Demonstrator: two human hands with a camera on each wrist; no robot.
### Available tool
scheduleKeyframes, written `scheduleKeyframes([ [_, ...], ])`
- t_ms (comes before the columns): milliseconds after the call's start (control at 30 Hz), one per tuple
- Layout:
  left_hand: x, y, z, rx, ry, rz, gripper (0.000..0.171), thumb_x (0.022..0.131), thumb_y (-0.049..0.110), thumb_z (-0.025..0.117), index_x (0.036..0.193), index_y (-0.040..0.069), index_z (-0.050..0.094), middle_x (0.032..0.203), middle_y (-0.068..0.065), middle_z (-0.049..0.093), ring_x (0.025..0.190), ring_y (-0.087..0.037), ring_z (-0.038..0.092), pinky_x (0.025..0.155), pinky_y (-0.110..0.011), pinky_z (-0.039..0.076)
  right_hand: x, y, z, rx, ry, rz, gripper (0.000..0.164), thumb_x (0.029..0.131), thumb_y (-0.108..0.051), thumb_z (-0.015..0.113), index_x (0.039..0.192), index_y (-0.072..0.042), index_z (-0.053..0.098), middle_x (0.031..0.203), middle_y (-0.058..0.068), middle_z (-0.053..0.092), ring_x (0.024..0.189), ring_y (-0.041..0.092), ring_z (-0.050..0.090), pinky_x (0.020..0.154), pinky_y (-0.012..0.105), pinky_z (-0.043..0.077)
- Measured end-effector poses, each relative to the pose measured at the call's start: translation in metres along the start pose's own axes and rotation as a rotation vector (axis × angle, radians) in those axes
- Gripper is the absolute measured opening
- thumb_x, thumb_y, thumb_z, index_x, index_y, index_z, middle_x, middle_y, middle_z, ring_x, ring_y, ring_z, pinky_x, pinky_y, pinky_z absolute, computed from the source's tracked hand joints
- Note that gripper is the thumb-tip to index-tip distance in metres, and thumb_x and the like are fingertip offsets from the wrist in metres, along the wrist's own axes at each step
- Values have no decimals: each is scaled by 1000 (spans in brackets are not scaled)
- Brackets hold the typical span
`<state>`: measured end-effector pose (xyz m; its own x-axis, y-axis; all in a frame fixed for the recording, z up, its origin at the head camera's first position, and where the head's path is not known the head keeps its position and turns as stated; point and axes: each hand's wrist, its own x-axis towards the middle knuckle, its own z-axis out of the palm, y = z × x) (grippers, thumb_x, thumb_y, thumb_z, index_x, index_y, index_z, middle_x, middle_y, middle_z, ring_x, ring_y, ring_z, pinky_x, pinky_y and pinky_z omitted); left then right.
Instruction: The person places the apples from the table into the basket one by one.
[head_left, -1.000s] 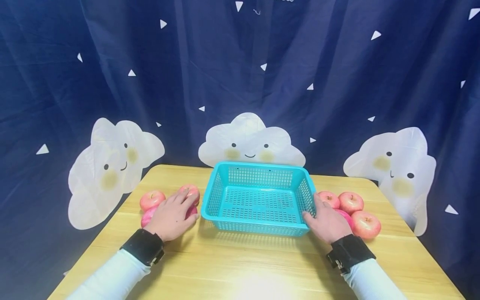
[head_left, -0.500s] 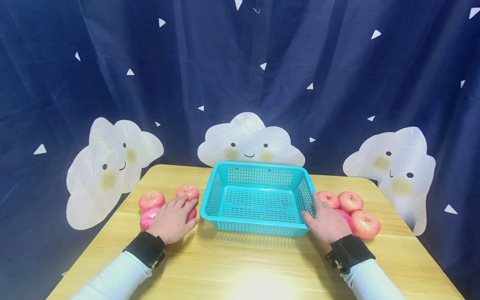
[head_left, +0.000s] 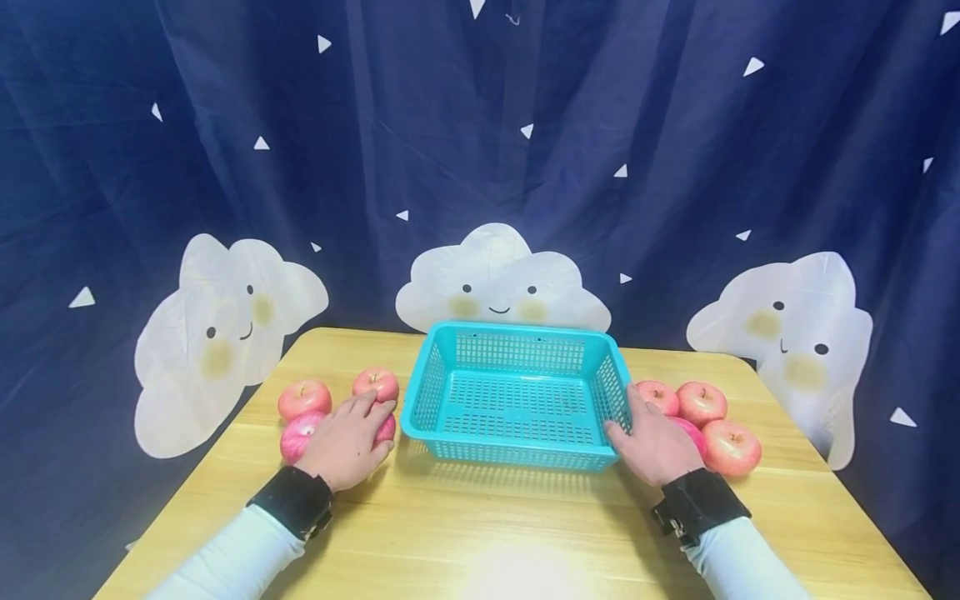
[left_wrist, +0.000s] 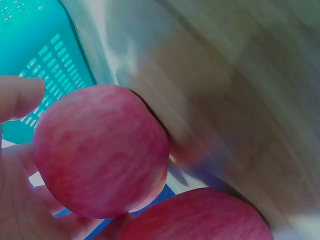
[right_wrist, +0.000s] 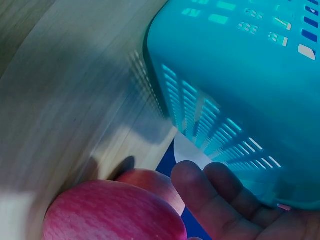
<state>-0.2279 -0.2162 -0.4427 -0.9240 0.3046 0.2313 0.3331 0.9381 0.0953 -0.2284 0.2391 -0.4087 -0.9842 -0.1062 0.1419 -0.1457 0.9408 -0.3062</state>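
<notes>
In the head view my left hand (head_left: 348, 446) lies over a red apple (head_left: 386, 428), the near right one of the left-hand group. In the left wrist view the fingers reach round the far side of that apple (left_wrist: 102, 152), the thumb near its edge. My right hand (head_left: 654, 442) holds the right wall of a turquoise plastic basket (head_left: 517, 454), thumb at the rim and fingers outside. Beside the left hand lie a pink apple (head_left: 298, 437) and two lighter apples, one at the far left (head_left: 304, 401) and one toward the basket (head_left: 377, 382).
To the right of the basket sit several apples, among them a large pale one (head_left: 732, 447), one behind it (head_left: 701, 402) and a darker pink one (head_left: 690, 433) partly hidden by the right hand. The wooden table (head_left: 480, 533) ends at a dark blue curtain (head_left: 480, 167) with cloud prints.
My left hand has drawn back slightly toward me, uncovering more of the far apple and the pink apple on its left. The right hand and basket have stayed put.
</notes>
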Motion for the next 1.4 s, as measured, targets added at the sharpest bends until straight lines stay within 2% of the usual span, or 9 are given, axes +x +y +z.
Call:
scheduleKeyframes([
  [167,1,2,-5,9,-21,4,67,89,35,74,147,10,53,153,-20,44,134,-45,46,104,-64,40,2,1,0,1,-4,4,80,99,-43,53,156,6,26,142,31,51,112,47,63,78,56,56],
  [467,5,4,-10,5,-36,14,64,89,35,73,145,12,55,146,-16,51,126,-43,53,99,-63,45,3,2,-1,-7,21,-1,79,99,-43,53,156,5,27,140,31,53,109,48,64,78,57,55],
  [733,5,6,-17,-34,-66,-19,63,90,36,73,146,12,54,146,-16,51,123,-43,55,97,-63,46,3,2,-1,7,21,-5,79,99,-43,55,156,5,27,141,31,53,109,48,64,78,58,55],
  [833,5,7,-23,-43,-47,-8,62,90,34,73,145,12,54,145,-17,52,121,-43,56,95,-62,48,3,2,0,7,34,-23,79,99,-41,55,155,6,28,141,31,52,110,48,64,78,57,55],
  [1000,8,7,-34,-35,33,46,62,90,30,71,146,11,53,146,-20,50,125,-46,55,95,-61,49,3,2,0,3,45,-30,78,99,-41,54,155,7,29,141,31,52,108,47,65,76,55,55],
  [1133,11,7,-43,-38,83,76,58,89,27,72,142,12,55,141,-18,54,123,-43,57,96,-59,49,2,3,1,3,43,-22,79,99,-43,54,156,6,28,141,31,52,107,47,65,74,54,55],
  [1400,19,16,-62,-8,68,55,59,90,34,72,141,9,57,136,-20,56,122,-42,55,97,-61,48,-1,4,2,15,30,-11,79,99,-43,54,156,5,28,143,31,50,109,48,64,75,55,55],
])
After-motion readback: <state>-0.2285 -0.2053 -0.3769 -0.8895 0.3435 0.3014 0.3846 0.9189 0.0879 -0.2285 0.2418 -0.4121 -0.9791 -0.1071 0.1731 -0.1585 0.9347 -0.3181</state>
